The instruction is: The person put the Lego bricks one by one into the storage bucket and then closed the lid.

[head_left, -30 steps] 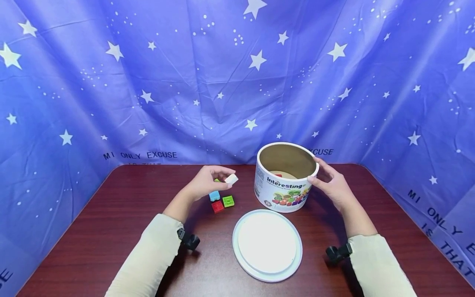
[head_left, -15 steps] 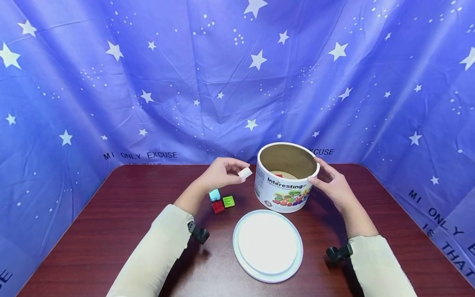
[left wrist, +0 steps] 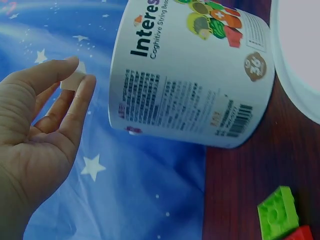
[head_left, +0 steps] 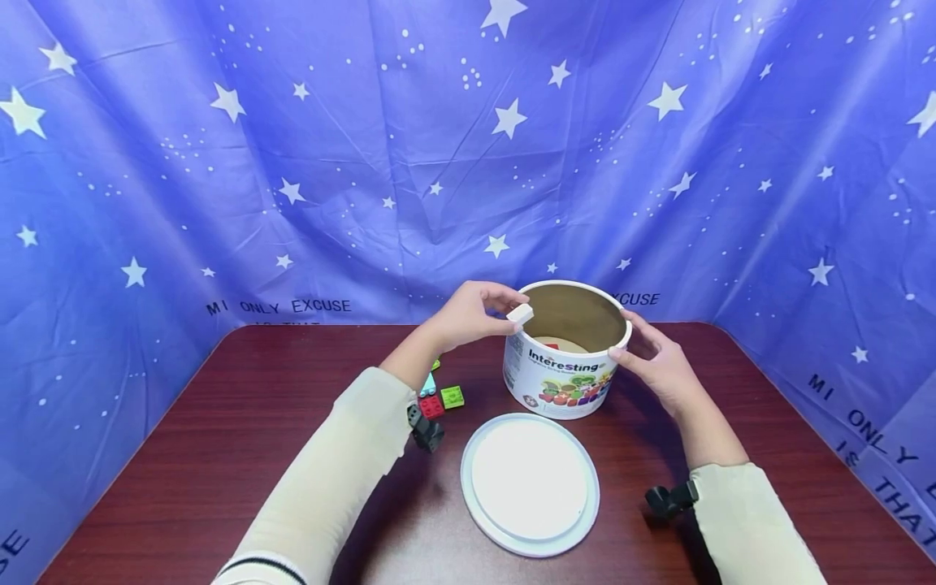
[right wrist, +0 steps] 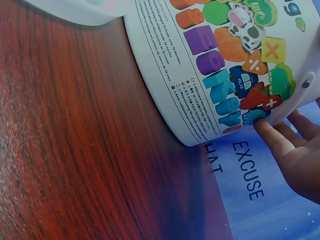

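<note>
My left hand (head_left: 471, 313) pinches a small white block (head_left: 520, 314) between thumb and fingers. In the head view the block overlaps the left rim of an open white tub (head_left: 559, 386) with "Interesting" printed on it. The left wrist view shows the block (left wrist: 73, 80) at the fingertips beside the tub. My right hand (head_left: 661, 366) grips the tub's right side, thumb at the front of the rim and fingers farther back. A bit of red (head_left: 552, 347) shows on the tub's floor; the near wall hides the rest.
A round white lid (head_left: 530, 479) lies on the table in front of the tub. To its left are a green brick (head_left: 452, 396), a red brick (head_left: 431, 406) and a light blue one (head_left: 428, 387), partly behind the left forearm. Another green piece (head_left: 436, 365) peeks out there.
My left hand has carried the white block right and up, from over the bricks to the tub's left rim. The right hand has kept its grip on the tub.
</note>
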Tool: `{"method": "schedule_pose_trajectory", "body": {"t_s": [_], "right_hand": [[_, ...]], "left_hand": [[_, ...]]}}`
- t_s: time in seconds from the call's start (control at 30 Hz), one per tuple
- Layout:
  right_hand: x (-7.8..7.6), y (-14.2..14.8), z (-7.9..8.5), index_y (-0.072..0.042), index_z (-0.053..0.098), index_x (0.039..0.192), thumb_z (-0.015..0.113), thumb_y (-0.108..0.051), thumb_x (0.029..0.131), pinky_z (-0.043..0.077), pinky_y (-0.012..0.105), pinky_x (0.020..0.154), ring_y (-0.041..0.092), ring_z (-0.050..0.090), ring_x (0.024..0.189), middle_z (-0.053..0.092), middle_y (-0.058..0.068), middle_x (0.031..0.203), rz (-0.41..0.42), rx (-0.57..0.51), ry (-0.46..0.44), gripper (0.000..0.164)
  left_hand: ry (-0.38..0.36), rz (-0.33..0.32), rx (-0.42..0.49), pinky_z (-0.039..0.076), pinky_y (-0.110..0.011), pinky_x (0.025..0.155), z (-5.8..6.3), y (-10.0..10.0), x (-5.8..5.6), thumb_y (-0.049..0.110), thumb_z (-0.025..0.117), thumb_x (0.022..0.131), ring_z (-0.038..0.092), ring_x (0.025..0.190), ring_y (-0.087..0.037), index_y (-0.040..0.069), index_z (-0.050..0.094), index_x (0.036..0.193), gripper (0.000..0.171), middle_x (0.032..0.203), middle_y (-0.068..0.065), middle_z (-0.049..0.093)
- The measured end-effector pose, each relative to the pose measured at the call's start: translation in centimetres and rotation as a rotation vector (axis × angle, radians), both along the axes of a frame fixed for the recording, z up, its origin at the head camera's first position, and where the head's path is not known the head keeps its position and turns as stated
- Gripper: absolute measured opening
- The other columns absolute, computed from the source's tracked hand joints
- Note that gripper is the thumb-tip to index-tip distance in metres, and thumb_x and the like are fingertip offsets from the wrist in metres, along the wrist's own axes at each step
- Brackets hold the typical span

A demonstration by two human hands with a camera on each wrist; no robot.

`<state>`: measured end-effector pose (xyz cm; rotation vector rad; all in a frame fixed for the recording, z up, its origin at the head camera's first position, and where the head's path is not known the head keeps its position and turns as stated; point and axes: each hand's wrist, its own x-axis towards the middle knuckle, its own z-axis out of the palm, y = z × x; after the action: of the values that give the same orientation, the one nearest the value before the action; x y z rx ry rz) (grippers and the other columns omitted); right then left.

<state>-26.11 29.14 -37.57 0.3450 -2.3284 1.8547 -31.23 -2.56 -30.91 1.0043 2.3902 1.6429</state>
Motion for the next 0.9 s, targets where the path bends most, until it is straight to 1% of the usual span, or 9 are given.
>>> {"method": "schedule_pose_trajectory", "body": {"t_s": [0.13,0.2,0.27,0.37,0.43,0.57,0.67,0.77,0.9], "right_hand": [[0.1,0.1,0.0,-0.006,0.03,0.153,0.067,-0.009,0.092,0.047,0.013,0.086,0.027,0.047,0.126,0.031,0.031,0.15,-0.012,0.014,-0.002,0.072],[0.1,0.2,0.1,-0.006,0.029,0.153,0.067,-0.009,0.092,0.047,0.012,0.086,0.027,0.047,0.127,0.03,0.03,0.15,-0.015,0.016,-0.002,0.072],[0.1,0.1,0.2,-0.006,0.029,0.153,0.067,-0.009,0.092,0.047,0.012,0.086,0.026,0.047,0.127,0.03,0.03,0.151,-0.012,0.004,-0.006,0.072],[0.1,0.0,0.3,-0.004,0.029,0.153,0.067,-0.008,0.092,0.047,0.013,0.086,0.022,0.049,0.124,0.03,0.031,0.15,-0.003,-0.006,-0.009,0.072],[0.1,-0.1,0.3,-0.004,0.029,0.153,0.067,-0.008,0.091,0.048,0.014,0.086,0.018,0.051,0.121,0.031,0.032,0.149,0.002,-0.013,-0.012,0.072],[0.0,-0.1,0.3,-0.006,0.03,0.153,0.067,-0.008,0.092,0.048,0.013,0.085,0.014,0.052,0.119,0.031,0.033,0.148,-0.001,-0.006,0.0,0.072],[0.0,-0.1,0.4,-0.007,0.03,0.153,0.067,-0.009,0.092,0.047,0.013,0.085,0.013,0.052,0.118,0.031,0.033,0.149,-0.002,0.006,0.007,0.072],[-0.1,0.0,0.3,-0.007,0.03,0.153,0.067,-0.009,0.092,0.047,0.013,0.085,0.012,0.052,0.117,0.031,0.033,0.148,-0.003,0.021,0.007,0.072],[-0.1,0.0,0.0,-0.007,0.029,0.154,0.067,-0.009,0.092,0.047,0.012,0.084,0.014,0.052,0.118,0.031,0.032,0.149,-0.005,0.029,-0.004,0.072]], "left_hand": [[0.029,0.03,-0.039,0.052,-0.025,0.078,0.4,1.5,-0.5,0.007,0.08,0.079,0.063,0.092,-0.015,0.005,0.07,0.116,0.039,0.1,-0.004,0.07],[0.034,0.048,-0.04,0.051,-0.024,0.078,0.4,2.1,-0.7,0.007,0.08,0.08,0.063,0.093,-0.015,0.005,0.068,0.12,0.042,0.102,-0.006,0.07],[0.022,0.061,-0.019,0.051,-0.023,0.081,0.4,2.5,-0.9,0.007,0.079,0.08,0.063,0.098,-0.016,0.004,0.066,0.124,0.046,0.108,-0.008,0.07],[-0.011,0.071,0.039,0.051,-0.025,0.087,0.4,2.6,-1.1,0.005,0.078,0.081,0.063,0.108,-0.02,0.004,0.063,0.128,0.05,0.116,-0.011,0.068],[-0.022,0.077,0.062,0.051,-0.027,0.088,0.4,2.5,-1.1,0.004,0.078,0.081,0.062,0.112,-0.023,0.005,0.063,0.128,0.05,0.118,-0.011,0.068],[-0.001,0.087,0.07,0.052,-0.027,0.087,0.3,1.9,-1.1,0.004,0.077,0.081,0.062,0.112,-0.023,0.005,0.065,0.125,0.046,0.115,-0.009,0.069],[0.007,0.087,0.093,0.053,-0.028,0.085,0.3,1.3,-1.0,0.003,0.078,0.08,0.063,0.11,-0.023,0.004,0.067,0.123,0.044,0.114,-0.01,0.069],[0.006,0.094,0.109,0.053,-0.029,0.084,0.3,0.5,-0.8,0.003,0.079,0.079,0.063,0.11,-0.027,0.003,0.068,0.12,0.042,0.115,-0.014,0.069],[0.014,0.11,0.088,0.054,-0.031,0.083,0.0,-0.8,-0.5,0.003,0.08,0.078,0.062,0.111,-0.03,0.004,0.069,0.119,0.042,0.116,-0.013,0.068]]}}
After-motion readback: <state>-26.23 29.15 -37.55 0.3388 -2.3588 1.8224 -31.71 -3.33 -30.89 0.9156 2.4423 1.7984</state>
